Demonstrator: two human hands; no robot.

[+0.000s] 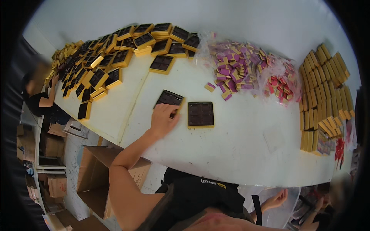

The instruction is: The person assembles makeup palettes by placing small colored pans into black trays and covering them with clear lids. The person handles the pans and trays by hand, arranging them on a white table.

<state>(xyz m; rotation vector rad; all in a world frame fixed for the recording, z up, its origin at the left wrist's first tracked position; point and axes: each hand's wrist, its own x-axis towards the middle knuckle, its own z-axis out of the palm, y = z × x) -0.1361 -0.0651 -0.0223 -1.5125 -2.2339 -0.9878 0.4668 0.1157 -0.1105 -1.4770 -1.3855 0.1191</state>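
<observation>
Here, the left hand (163, 117) is laid flat, fingers spread, on a dark tray (169, 100) on the white table (239, 146); the tray sits skewed, its corner pointing away. Just beside it, a second tray (200, 114) lies square. The right hand (275, 200) is seen low, half curled in clear plastic; whether it grips cannot be told.

Your left hand (163, 117) lies flat on the near edge of a shallow gold-rimmed box with a dark compartmented insert (169, 100), which sits tilted on the white table (239, 146). Just beside it to the right lies a second, square gold-rimmed box of the same kind (200, 114), not touching your hand. Your right hand (274, 200) is low, below the table edge, against clear plastic sheeting (277, 213), fingers loosely curled. Farther back spreads a heap of matching empty boxes (115, 54), then a bag of purple and gold wrapped pieces (235, 67), and stacked gold lids (323, 96) at right.
</observation>
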